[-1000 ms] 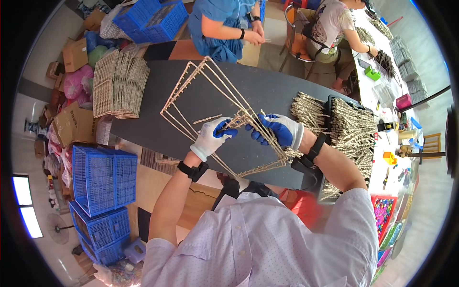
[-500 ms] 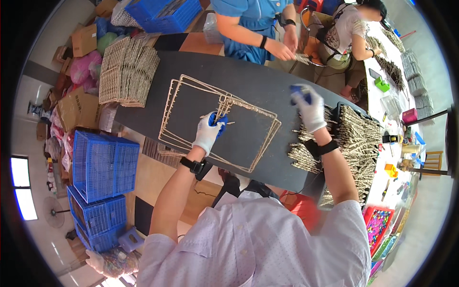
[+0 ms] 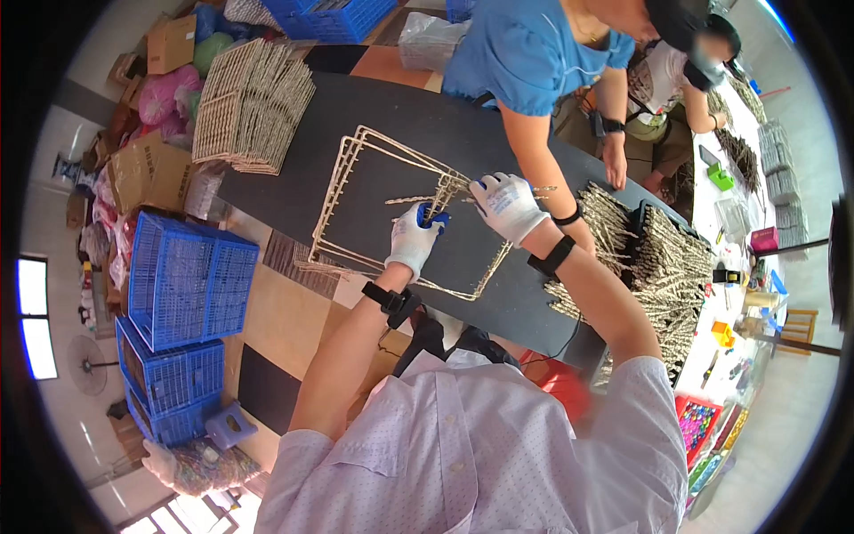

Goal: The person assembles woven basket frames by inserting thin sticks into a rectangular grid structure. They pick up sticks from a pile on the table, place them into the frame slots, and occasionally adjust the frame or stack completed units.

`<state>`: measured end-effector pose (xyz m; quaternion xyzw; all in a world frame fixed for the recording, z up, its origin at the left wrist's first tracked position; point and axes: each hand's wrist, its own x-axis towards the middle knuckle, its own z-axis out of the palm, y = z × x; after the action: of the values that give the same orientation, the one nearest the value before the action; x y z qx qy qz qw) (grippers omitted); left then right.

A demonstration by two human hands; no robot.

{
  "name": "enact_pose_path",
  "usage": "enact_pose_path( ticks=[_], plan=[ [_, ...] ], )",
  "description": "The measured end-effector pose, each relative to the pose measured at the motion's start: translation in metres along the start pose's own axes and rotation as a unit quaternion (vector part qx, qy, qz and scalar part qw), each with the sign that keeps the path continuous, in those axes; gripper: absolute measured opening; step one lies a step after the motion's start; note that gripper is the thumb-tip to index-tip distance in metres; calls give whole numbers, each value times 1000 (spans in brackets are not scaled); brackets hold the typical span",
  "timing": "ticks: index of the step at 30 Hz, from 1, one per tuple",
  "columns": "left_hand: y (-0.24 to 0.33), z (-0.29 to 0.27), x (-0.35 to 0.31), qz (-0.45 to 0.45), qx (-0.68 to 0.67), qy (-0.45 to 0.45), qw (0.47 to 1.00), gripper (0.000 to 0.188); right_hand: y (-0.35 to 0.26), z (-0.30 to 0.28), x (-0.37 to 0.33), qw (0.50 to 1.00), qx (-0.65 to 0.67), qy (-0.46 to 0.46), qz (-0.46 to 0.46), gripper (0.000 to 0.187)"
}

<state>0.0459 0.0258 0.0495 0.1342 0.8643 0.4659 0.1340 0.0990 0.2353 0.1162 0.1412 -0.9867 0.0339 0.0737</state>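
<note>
A long dark-grey tabletop (image 3: 382,107) stretches beneath our left grip (image 3: 416,238) and right grip (image 3: 509,206), both gloved in white and blue. Beyond the right grip, a person in blue (image 3: 507,53) leans in, one forearm reaching just past it. To the right grip's right lie dense bundles of knobbly beige sticks (image 3: 667,276); well left of the left grip, a stack of beige frames (image 3: 249,107). Thin, overlapping rectangular frames (image 3: 405,150) spread around our left grip, which is clamped on their inner end. The right grip is at their upper right; we cannot tell whether its fingers close on anything. A slim twisted strip (image 3: 406,201) juts leftward just above the left grip.
</note>
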Motion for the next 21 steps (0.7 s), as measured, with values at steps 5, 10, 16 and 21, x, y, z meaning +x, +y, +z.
enact_pose_path(
  ticks=[5, 10, 16, 21],
  plan=[
    [-20, -25, 3, 10, 41, 2, 999, 22, 13, 1, -7, 989, 146, 31, -10, 25],
    [-26, -73, 8, -106, -187, 14, 976, 20, 32, -29, -32, 760, 604, 39, 237, 24],
    [-45, -94, -8, -164, -261, 31, 951, 26, 53, 9, -148, 409, 874, 225, 136, 30],
    [-116, -128, -22, -142, -324, 33, 935, 25, 19, -10, -296, 226, 776, 445, 387, 21]
  ],
)
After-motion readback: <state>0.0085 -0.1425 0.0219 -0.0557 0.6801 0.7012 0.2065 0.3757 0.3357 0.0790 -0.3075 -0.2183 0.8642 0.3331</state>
